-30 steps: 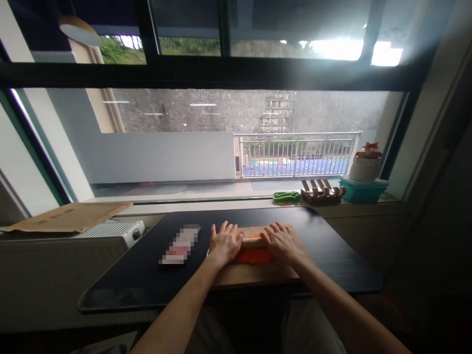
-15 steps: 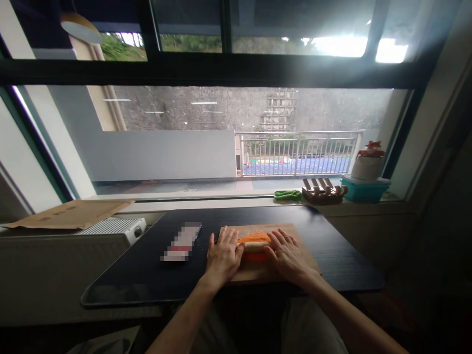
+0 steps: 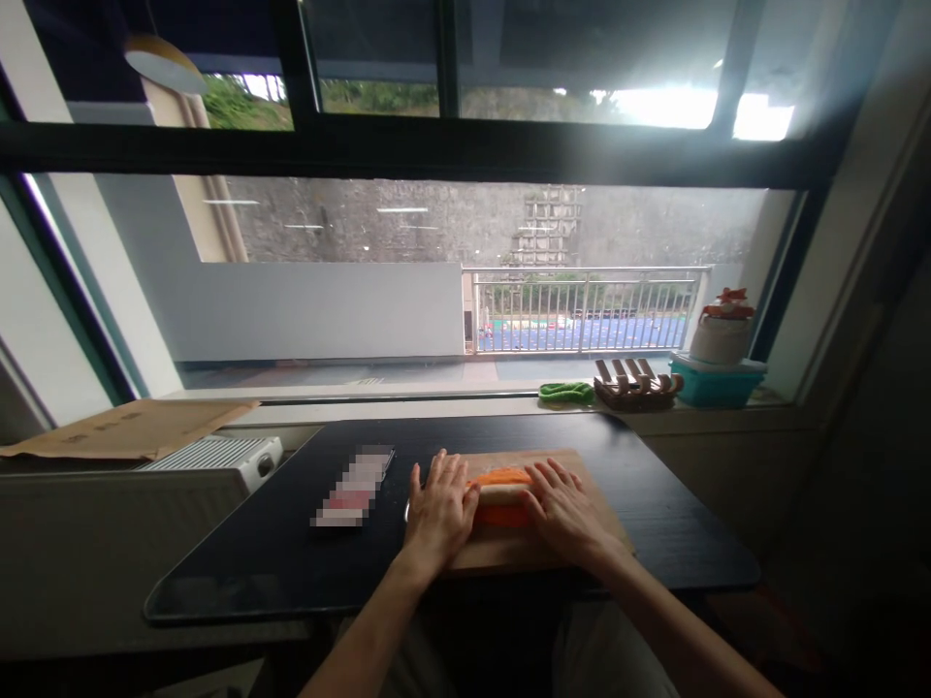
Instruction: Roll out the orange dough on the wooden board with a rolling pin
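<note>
A person sits at a dark bench (image 3: 655, 514) under a wide window. Both hands lie palm-down on an orange roll (image 3: 500, 494) that rests on a wooden board (image 3: 524, 553) near the bench's front edge, at its middle. The left hand (image 3: 436, 514) covers the roll's left end, the right hand (image 3: 563, 509) its right end, fingers together and flattened over it, seemingly to press it evenly. A blurred-out flat object (image 3: 354, 485) lies left of the board. On the sill behind sit a green cloth (image 3: 565, 392) and a teal box (image 3: 717, 378).
</note>
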{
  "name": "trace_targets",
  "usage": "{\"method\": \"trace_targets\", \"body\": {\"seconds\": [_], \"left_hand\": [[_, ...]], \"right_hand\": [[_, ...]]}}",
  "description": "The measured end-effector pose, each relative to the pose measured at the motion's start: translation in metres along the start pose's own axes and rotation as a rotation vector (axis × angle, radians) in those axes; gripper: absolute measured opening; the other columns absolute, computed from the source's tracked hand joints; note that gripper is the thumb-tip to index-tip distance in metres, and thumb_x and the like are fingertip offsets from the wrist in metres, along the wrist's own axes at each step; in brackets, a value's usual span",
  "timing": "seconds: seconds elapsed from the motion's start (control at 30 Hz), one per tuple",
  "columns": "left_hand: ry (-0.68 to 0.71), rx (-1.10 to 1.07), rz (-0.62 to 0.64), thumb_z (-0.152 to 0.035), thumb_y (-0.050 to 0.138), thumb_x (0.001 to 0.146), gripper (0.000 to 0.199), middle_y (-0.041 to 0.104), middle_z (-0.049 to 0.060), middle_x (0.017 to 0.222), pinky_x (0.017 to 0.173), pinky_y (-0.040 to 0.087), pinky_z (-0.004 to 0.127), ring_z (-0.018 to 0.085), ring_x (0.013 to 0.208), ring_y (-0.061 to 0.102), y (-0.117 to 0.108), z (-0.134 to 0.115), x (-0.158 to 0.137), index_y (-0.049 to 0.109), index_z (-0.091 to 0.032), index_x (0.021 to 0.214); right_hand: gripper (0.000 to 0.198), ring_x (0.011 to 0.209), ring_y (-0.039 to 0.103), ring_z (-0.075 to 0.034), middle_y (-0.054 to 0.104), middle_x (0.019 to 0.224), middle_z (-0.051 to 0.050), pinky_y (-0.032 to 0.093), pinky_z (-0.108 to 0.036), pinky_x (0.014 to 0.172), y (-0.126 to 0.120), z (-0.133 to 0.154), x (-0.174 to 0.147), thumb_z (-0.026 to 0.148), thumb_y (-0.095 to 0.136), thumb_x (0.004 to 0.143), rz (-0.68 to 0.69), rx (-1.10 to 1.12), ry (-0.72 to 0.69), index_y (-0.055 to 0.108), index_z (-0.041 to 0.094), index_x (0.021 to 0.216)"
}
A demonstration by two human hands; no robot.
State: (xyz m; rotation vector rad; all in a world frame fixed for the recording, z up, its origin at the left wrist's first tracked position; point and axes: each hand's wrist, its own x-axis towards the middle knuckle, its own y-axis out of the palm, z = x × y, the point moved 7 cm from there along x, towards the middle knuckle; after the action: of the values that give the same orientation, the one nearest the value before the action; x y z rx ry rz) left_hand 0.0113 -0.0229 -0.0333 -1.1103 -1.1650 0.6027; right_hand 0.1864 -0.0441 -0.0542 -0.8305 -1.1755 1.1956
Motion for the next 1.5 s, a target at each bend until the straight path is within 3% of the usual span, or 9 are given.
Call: {"method": "trace_targets", "body": {"seconds": [0.13, 0.43, 0.53, 0.7, 0.8, 1.1, 1.2, 1.4, 1.5], "left_hand": [[0.006, -0.006, 0.022, -0.039, 0.021, 0.094, 0.051, 0.036, 0.005, 0.146, 0.112, 0.012, 0.049, 0.024, 0.139, 0.019, 0.001, 0.001, -0.012, 0.037, -0.018, 0.138], [-0.040, -0.006, 0.026, -0.037, 0.023, 0.093, 0.048, 0.054, 0.009, 0.132, 0.107, 0.017, 0.057, 0.027, 0.133, 0.032, 0.008, 0.011, 0.054, 0.053, -0.019, 0.125], [-0.038, -0.015, 0.029, -0.038, 0.022, 0.094, 0.049, 0.051, 0.008, 0.135, 0.109, 0.014, 0.055, 0.026, 0.135, 0.028, 0.007, 0.009, 0.042, 0.052, -0.019, 0.127], [-0.014, -0.043, 0.074, -0.038, 0.020, 0.094, 0.051, 0.036, 0.004, 0.146, 0.112, 0.013, 0.049, 0.023, 0.139, 0.019, 0.005, 0.006, -0.004, 0.038, -0.019, 0.138], [-0.005, -0.049, 0.093, -0.037, 0.020, 0.094, 0.052, 0.033, 0.003, 0.147, 0.112, 0.014, 0.048, 0.022, 0.139, 0.018, 0.004, 0.006, -0.011, 0.032, -0.018, 0.141], [-0.034, -0.024, 0.062, -0.036, 0.023, 0.093, 0.049, 0.051, 0.009, 0.135, 0.108, 0.016, 0.058, 0.028, 0.135, 0.029, 0.006, 0.012, 0.052, 0.051, -0.015, 0.128], [-0.032, -0.025, 0.056, -0.037, 0.022, 0.094, 0.050, 0.048, 0.008, 0.137, 0.109, 0.015, 0.057, 0.027, 0.136, 0.026, 0.006, 0.010, 0.041, 0.050, -0.015, 0.129], [-0.009, -0.042, 0.086, -0.035, 0.022, 0.094, 0.051, 0.034, 0.004, 0.147, 0.112, 0.016, 0.048, 0.022, 0.139, 0.018, 0.006, 0.007, -0.009, 0.034, -0.017, 0.140], [-0.013, -0.044, 0.095, -0.036, 0.023, 0.094, 0.051, 0.036, 0.006, 0.146, 0.111, 0.018, 0.049, 0.023, 0.138, 0.020, 0.006, 0.007, -0.005, 0.036, -0.016, 0.139]], "right_hand": [[0.054, 0.139, 0.013, -0.020, 0.028, 0.149, -0.003, 0.011, -0.042, 0.111, 0.002, -0.001, -0.010, 0.049, 0.024, 0.093, 0.031, 0.006, 0.003, 0.031, 0.024, 0.141], [0.048, 0.130, 0.033, -0.027, 0.056, 0.126, -0.008, 0.024, -0.051, 0.101, -0.011, -0.002, 0.055, 0.049, 0.022, 0.094, 0.012, -0.023, 0.062, 0.059, 0.025, 0.114], [0.049, 0.133, 0.029, -0.026, 0.052, 0.132, -0.006, 0.020, -0.049, 0.105, -0.007, -0.003, 0.044, 0.049, 0.021, 0.094, 0.013, -0.016, 0.043, 0.057, 0.026, 0.119], [0.053, 0.138, 0.017, -0.020, 0.033, 0.147, -0.001, 0.013, -0.042, 0.110, 0.000, -0.003, -0.003, 0.051, 0.021, 0.094, 0.039, 0.020, -0.016, 0.035, 0.027, 0.139], [0.054, 0.139, 0.014, -0.019, 0.030, 0.148, -0.002, 0.010, -0.042, 0.111, -0.001, -0.002, -0.011, 0.052, 0.023, 0.093, 0.045, 0.023, -0.022, 0.032, 0.027, 0.141], [0.046, 0.129, 0.034, -0.028, 0.057, 0.123, -0.008, 0.024, -0.050, 0.101, -0.015, -0.002, 0.051, 0.046, 0.023, 0.095, 0.017, -0.015, 0.052, 0.060, 0.025, 0.112], [0.047, 0.132, 0.030, -0.026, 0.054, 0.128, -0.006, 0.021, -0.049, 0.104, -0.012, -0.002, 0.041, 0.047, 0.022, 0.095, 0.017, -0.009, 0.036, 0.058, 0.026, 0.116], [0.057, 0.139, 0.013, -0.021, 0.028, 0.149, -0.002, 0.011, -0.043, 0.111, -0.001, -0.003, -0.009, 0.053, 0.023, 0.093, 0.043, 0.018, -0.010, 0.031, 0.024, 0.141], [0.056, 0.139, 0.013, -0.021, 0.029, 0.149, -0.003, 0.011, -0.044, 0.110, -0.002, -0.002, -0.006, 0.051, 0.023, 0.093, 0.046, 0.015, 0.002, 0.033, 0.023, 0.140]]}}
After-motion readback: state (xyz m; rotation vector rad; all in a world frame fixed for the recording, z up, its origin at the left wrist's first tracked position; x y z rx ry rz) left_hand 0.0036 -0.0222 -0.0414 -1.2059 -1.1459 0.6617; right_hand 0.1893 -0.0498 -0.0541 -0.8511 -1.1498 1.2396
